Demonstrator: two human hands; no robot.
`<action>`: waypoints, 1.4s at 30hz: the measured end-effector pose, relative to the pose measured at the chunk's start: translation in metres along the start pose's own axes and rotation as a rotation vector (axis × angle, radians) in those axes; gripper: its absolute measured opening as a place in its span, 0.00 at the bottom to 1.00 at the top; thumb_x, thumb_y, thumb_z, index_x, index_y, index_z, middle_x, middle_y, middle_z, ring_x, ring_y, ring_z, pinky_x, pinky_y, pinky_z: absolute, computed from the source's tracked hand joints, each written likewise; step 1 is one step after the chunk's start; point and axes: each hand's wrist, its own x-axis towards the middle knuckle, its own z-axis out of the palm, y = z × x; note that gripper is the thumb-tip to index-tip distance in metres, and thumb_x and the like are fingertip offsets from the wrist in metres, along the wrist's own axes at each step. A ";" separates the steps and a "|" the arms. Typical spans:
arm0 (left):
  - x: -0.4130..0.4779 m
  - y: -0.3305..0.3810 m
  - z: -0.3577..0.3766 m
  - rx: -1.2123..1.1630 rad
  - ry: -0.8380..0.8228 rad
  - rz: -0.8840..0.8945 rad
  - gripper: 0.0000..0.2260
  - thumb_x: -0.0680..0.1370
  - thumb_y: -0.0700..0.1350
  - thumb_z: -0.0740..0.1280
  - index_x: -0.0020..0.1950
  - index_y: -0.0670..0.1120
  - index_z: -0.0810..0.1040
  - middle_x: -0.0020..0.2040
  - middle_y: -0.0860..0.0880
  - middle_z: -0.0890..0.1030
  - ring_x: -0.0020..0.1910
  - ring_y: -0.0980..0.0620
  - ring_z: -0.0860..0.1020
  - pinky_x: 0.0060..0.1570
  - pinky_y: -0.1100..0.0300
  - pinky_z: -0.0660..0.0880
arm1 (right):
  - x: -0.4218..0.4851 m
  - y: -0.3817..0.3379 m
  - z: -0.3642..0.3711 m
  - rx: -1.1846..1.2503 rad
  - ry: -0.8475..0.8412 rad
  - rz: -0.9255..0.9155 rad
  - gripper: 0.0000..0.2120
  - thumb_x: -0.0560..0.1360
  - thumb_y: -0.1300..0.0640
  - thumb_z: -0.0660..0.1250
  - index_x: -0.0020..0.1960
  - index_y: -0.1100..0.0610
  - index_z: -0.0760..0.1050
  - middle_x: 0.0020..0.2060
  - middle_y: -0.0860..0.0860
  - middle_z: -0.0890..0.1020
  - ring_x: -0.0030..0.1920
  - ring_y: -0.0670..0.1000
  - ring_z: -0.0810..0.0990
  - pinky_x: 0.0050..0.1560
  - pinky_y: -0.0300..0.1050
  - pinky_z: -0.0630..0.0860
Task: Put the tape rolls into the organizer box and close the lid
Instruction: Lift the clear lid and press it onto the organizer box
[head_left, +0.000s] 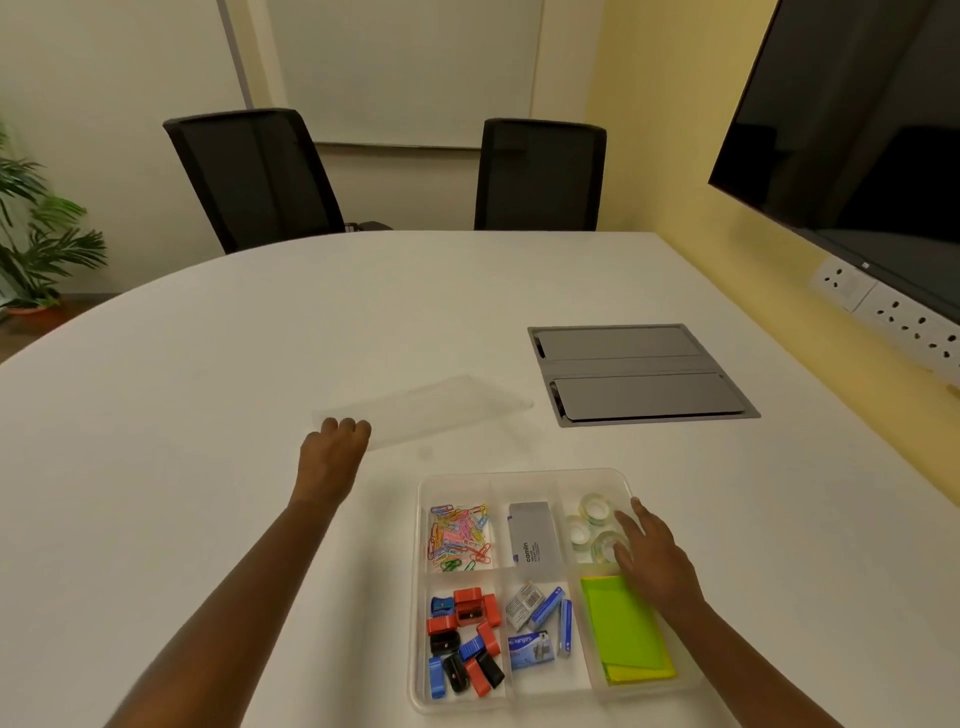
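The clear organizer box stands lidless on the white table, near the front edge. Three clear tape rolls lie in its far right compartment. My right hand rests flat over that compartment with its fingers spread, touching the nearest roll and holding nothing. The clear lid lies flat on the table beyond the box, to the left. My left hand reaches out to the lid's near left corner, and its fingers curl onto the edge there.
The box's other compartments hold coloured paper clips, a grey Camlin box, sharpeners, staple packs and green sticky notes. A grey cable hatch is set in the table, far right. Two black chairs stand behind.
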 end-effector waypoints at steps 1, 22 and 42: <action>0.001 0.000 -0.010 0.011 0.034 -0.005 0.20 0.42 0.26 0.76 0.27 0.41 0.74 0.20 0.46 0.73 0.18 0.47 0.72 0.16 0.69 0.62 | -0.001 0.000 -0.003 -0.007 -0.008 0.003 0.24 0.82 0.48 0.52 0.76 0.51 0.53 0.78 0.49 0.50 0.77 0.52 0.53 0.71 0.47 0.67; -0.010 0.012 -0.208 -1.231 0.334 -0.228 0.11 0.70 0.43 0.73 0.33 0.52 0.72 0.34 0.51 0.74 0.33 0.52 0.72 0.33 0.62 0.67 | 0.007 0.001 -0.119 0.915 0.183 -0.013 0.35 0.79 0.54 0.63 0.77 0.55 0.46 0.77 0.57 0.56 0.74 0.58 0.61 0.72 0.53 0.63; -0.025 0.006 -0.166 -1.535 0.024 -0.365 0.08 0.74 0.42 0.68 0.35 0.48 0.75 0.34 0.50 0.75 0.34 0.53 0.71 0.37 0.63 0.69 | -0.012 -0.019 -0.083 1.412 -0.003 0.033 0.15 0.78 0.71 0.56 0.43 0.56 0.75 0.33 0.53 0.77 0.28 0.44 0.79 0.31 0.32 0.79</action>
